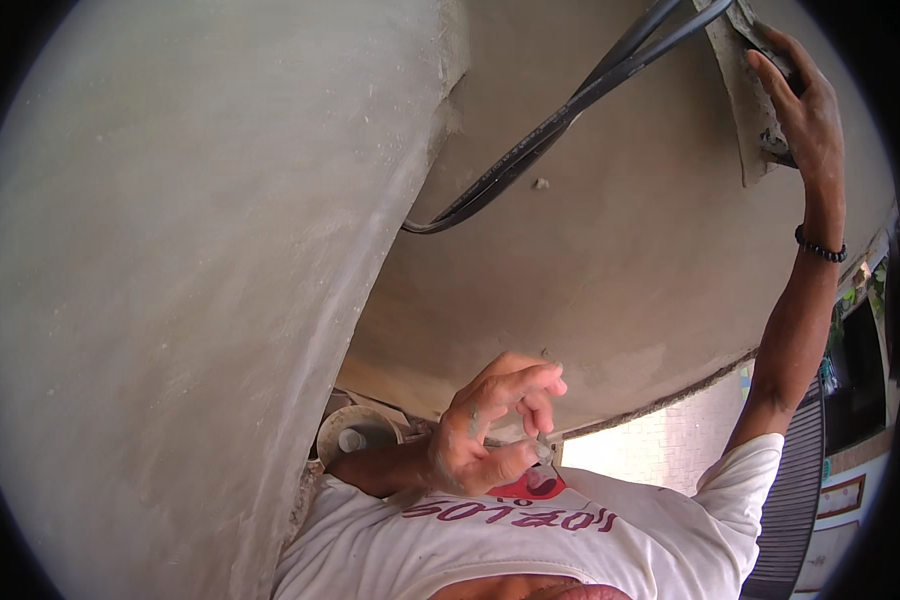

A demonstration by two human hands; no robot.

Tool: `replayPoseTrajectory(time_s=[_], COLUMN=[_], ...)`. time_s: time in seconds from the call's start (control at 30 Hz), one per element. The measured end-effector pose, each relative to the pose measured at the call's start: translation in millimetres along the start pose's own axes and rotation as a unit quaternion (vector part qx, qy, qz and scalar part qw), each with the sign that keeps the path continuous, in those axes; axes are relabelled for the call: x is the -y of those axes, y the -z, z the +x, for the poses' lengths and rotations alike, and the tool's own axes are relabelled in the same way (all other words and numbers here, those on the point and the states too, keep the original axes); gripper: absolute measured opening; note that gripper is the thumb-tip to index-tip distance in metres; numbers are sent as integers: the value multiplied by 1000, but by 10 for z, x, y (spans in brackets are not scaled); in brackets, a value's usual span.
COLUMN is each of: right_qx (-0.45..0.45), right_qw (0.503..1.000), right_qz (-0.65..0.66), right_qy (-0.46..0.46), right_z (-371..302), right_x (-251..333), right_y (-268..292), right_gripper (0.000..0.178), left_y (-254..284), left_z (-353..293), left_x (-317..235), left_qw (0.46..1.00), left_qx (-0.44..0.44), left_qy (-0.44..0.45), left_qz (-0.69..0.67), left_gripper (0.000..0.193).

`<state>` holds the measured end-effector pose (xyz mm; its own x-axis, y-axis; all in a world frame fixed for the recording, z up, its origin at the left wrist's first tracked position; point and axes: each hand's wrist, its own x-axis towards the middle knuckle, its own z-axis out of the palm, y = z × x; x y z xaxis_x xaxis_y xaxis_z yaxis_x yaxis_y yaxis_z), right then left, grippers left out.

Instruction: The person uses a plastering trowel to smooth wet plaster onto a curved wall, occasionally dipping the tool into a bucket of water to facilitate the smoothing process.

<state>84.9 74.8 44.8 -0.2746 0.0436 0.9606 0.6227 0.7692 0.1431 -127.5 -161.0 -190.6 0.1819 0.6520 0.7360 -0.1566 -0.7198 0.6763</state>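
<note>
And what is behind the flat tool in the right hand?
Around the flat tool, held by the right hand, a grey-brown surface is visible. The part directly behind the tool is covered, so I cannot describe it.

Black cables (pixel 545 133) run in a slanting bunch. Low down is a round bucket (pixel 382 430) with something pale inside. Over on the right are bright paving (pixel 660 435), a dark stripy panel (pixel 795 490), green leaves (pixel 878 285) and a brown frame (pixel 840 497).

white short-sleeved T-shirt (pixel 390 550) | dark-red lettering (pixel 512 517), red print (pixel 530 488) | right wrist (pixel 824 205): black beaded bracelet (pixel 821 246) | hands (pixel 490 422) (pixel 810 115): bare, left grey-smeared
</note>
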Motion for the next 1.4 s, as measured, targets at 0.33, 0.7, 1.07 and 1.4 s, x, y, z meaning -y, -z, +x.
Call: replayPoseTrajectory(time_s=[0.33, 0.7, 1.07, 1.4], right_qx=[322, 568, 46, 376], right_qw=[946, 822, 985, 921], right_qz=[-24, 43, -131, -94], right_qy=[5, -16, 98, 39], right_z=[-659, -1960, 1125, -677], right_x=[907, 906, -322, 40], right_y=[-713, -636, 428, -4], right_gripper=[35, 39, 31, 31], left_y=[179, 153, -68, -70], left_z=[74, -195, -67, 21], left_x=[-406, -427, 122, 280], left_qw=[999, 995, 991, 989], left_qx=[5, -66, -72, -46], left_qy=[40, 80, 92, 107], left_qz=[-21, -2, -71, -93], left_gripper=[56, 52, 49, 46])
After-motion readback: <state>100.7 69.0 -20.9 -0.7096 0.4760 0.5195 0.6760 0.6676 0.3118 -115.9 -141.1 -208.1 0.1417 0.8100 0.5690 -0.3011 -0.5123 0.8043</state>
